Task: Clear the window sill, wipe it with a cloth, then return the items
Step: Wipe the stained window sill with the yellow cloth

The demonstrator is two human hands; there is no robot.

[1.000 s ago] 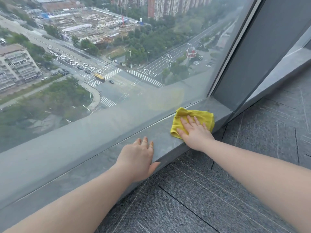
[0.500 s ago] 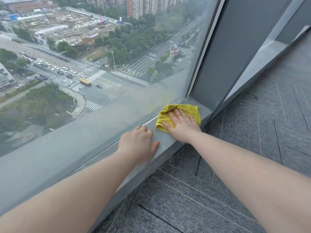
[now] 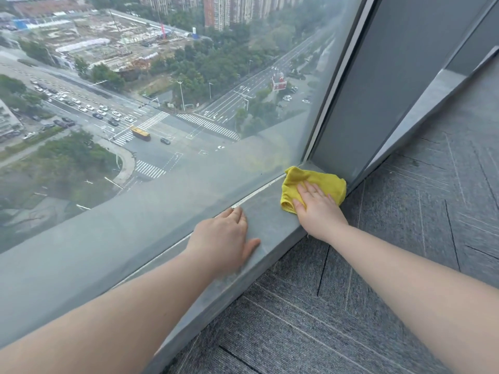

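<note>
Window sill (image 3: 266,225), a low grey ledge, runs along the foot of the big window (image 3: 162,117) and ends at a dark grey column (image 3: 378,90) on the right. At that far end a crumpled yellow cloth (image 3: 318,182) lies on the sill, its right edge just beside the column's base. The right hand (image 3: 317,209) presses flat on the cloth, fingers (image 3: 307,191) straight and spread, grasping nothing. The left hand (image 3: 224,238) rests palm down on the bare sill nearer the camera, fingers extended toward the glass, thumb out toward the sill's front edge, holding nothing. Grey carpet tiles (image 3: 378,265) cover the floor below the sill. Through the glass a street crossing with cars and a yellow bus (image 3: 140,133) shows far below
</note>
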